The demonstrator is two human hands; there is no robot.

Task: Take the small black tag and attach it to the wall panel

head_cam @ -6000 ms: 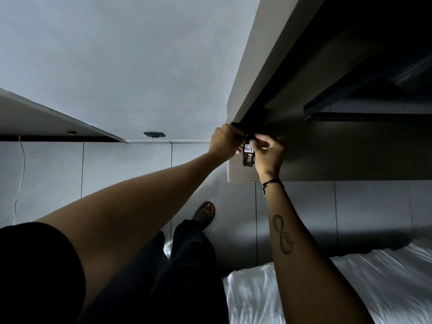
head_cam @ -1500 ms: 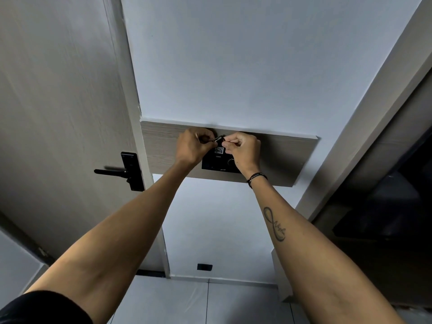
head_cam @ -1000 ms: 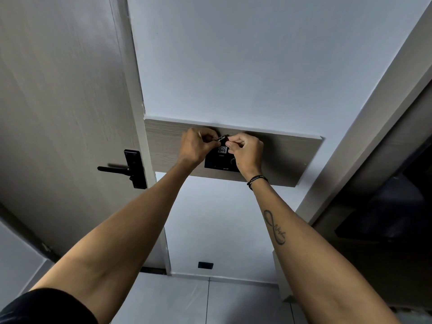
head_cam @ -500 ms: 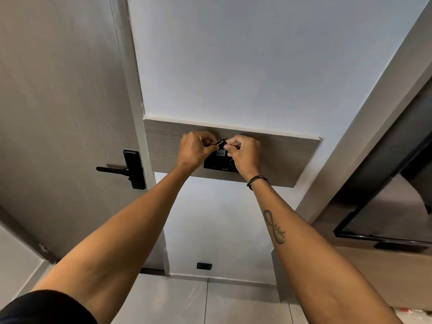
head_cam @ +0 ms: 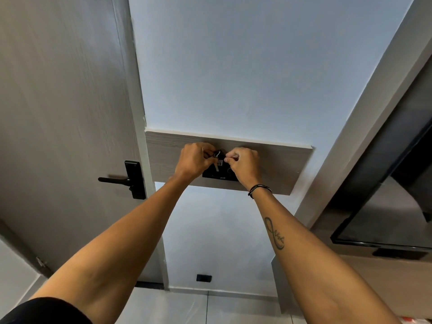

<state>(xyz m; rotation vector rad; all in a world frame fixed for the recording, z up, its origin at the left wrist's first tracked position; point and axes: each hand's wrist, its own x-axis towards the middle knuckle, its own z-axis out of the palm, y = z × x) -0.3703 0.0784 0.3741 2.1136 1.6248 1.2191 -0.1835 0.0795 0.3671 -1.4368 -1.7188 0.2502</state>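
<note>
Both hands raised at the wood wall panel [head_cam: 275, 169]. Left hand [head_cam: 192, 161] and right hand [head_cam: 243, 166] pinch the small black tag [head_cam: 219, 155] between fingertips, against the black plate [head_cam: 218, 174] mounted on the panel. Door handle [head_cam: 113, 180] to the left.

Both your arms reach up and forward, almost straight, and your two hands meet close together at the top. Your left hand [head_cam: 194, 161] is curled into a loose fist, with the thumb and first finger pinched tight. Your right hand [head_cam: 244, 166] sits just beside it, also curled, with its fingertips [head_cam: 228, 160] pinched and pointing toward the left hand. The backs of both hands face you. Your right wrist has a thin dark band, and your right forearm has a tattoo.
</note>
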